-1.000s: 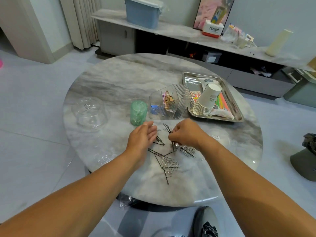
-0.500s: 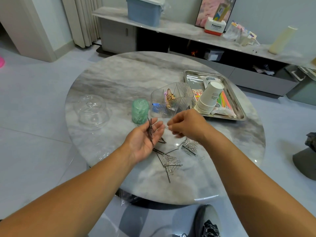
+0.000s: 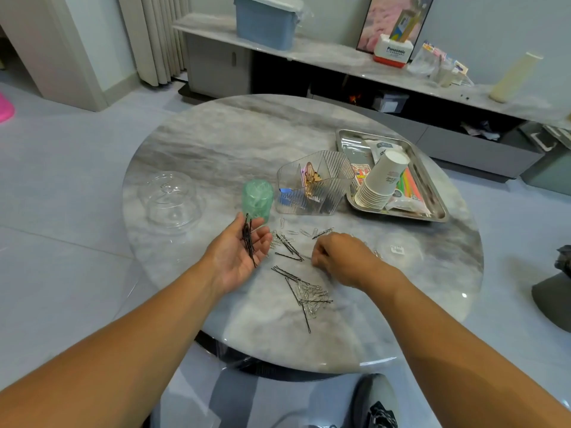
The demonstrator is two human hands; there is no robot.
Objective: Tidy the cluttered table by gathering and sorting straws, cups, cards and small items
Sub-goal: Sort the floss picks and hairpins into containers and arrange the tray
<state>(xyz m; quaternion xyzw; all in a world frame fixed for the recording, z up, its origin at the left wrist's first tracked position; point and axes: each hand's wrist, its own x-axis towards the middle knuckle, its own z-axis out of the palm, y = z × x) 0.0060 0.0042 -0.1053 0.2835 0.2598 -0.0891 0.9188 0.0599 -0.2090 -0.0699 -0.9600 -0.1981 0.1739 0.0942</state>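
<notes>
Left hand [image 3: 238,254] palm up, fingers relaxed, hairpins [image 3: 248,239] lying across it. Right hand [image 3: 341,257] knuckles up over bench [image 3: 216,143], fingers curled down among loose pins [image 3: 289,247]; can't tell if its grip has one.

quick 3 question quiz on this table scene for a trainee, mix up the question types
1. True or false: the left hand lies palm up with black bobby pins on it.
2. Where is the stack of paper cups? A) in the metal tray B) in the clear divided organizer C) under the clear dome lid
3. Fill in: the right hand reaches down among loose pins and ____ clips on the marble table.

Key: 1 true; 2 A; 3 paper
</notes>
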